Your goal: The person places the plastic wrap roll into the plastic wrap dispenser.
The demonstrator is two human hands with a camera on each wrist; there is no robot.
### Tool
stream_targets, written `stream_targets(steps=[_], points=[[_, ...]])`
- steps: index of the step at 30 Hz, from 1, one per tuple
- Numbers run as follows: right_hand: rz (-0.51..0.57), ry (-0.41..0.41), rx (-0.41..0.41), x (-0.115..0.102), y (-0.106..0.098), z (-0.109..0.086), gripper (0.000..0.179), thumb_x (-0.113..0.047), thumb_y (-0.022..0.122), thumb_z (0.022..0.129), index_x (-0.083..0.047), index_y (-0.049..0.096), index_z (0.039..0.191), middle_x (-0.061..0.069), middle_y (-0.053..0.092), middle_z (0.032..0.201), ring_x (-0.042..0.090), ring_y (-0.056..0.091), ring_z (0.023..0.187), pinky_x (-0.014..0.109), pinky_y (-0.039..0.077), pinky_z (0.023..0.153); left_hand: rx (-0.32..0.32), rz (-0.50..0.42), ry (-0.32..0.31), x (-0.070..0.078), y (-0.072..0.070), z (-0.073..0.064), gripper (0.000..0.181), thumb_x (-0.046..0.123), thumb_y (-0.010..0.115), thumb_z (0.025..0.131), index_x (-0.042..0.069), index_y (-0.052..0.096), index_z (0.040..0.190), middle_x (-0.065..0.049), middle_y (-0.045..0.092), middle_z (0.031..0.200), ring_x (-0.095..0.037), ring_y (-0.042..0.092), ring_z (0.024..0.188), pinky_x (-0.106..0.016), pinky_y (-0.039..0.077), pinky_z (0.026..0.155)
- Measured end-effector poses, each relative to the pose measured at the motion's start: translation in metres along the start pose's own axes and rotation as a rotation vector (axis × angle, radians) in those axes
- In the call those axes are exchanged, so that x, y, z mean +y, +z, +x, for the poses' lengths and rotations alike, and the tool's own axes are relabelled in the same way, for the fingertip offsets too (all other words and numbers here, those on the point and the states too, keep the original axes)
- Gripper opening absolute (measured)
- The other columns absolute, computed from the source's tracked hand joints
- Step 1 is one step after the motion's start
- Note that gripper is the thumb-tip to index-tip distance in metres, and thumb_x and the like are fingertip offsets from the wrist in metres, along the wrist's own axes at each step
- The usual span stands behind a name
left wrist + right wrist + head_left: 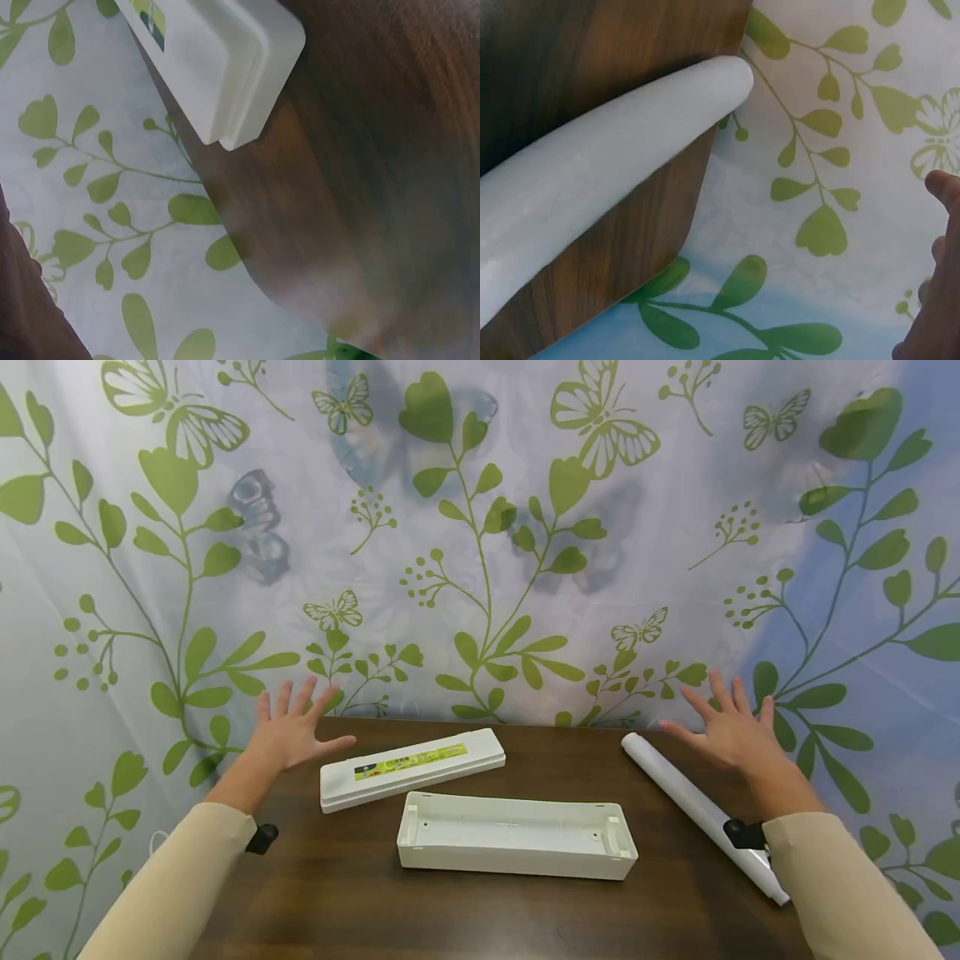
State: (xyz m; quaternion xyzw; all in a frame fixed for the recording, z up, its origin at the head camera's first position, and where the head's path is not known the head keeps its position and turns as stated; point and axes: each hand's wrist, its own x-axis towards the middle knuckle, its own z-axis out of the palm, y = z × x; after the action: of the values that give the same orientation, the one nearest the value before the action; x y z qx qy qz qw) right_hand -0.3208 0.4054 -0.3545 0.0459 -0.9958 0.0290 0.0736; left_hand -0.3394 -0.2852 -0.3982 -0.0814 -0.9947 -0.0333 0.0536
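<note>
head view: a dark brown wood-grain counter [330, 885] fills the lower middle of the frame, its lower edge cut off; behind it a pale curtain [420, 577], printed with green leaves and butterflies, spans the frame, bluer at the right; on the counter, a long white lid [480, 745] with a yellow-green label lies left of centre, its print too small to read; an open white box [517, 862] sits at lower centre, and a white tube [675, 783] slants at the right, partly covered by a black wrist device [742, 833]; left hand [294, 737] and right hand [729, 735] are raised at either side, fingers spread and released; the left wrist view cuts off the lid at the top, the right one the tube at left; each shows only a sliver of hand.
</note>
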Motion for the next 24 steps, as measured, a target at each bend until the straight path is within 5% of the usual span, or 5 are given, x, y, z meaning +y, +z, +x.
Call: stream_targets(steps=[16,24], points=[[0.010,-0.048,0.071,-0.015,0.024,-0.030,0.094,-0.078,0.046,0.094,-0.027,0.015,0.166,0.009,-0.023,0.170,0.050,-0.016,0.154,0.083,-0.015,0.107,0.081,-0.037,0.085,0.025,0.022,-0.021,0.104,0.084,0.050,0.086,0.031,0.008,0.166,-0.014,-0.002,0.174,-0.050,-0.005,0.156,-0.074,-0.009,0.119],[0.002,-0.069,0.123,-0.018,0.036,-0.045,0.091,-0.075,0.050,0.094,-0.024,0.024,0.164,0.013,-0.012,0.172,0.053,-0.002,0.155,0.082,-0.010,0.110,0.153,-0.089,0.147,0.044,0.037,-0.034,0.102,0.077,0.060,0.086,0.031,0.015,0.165,-0.013,0.006,0.174,-0.048,0.000,0.157,-0.072,-0.002,0.121]])
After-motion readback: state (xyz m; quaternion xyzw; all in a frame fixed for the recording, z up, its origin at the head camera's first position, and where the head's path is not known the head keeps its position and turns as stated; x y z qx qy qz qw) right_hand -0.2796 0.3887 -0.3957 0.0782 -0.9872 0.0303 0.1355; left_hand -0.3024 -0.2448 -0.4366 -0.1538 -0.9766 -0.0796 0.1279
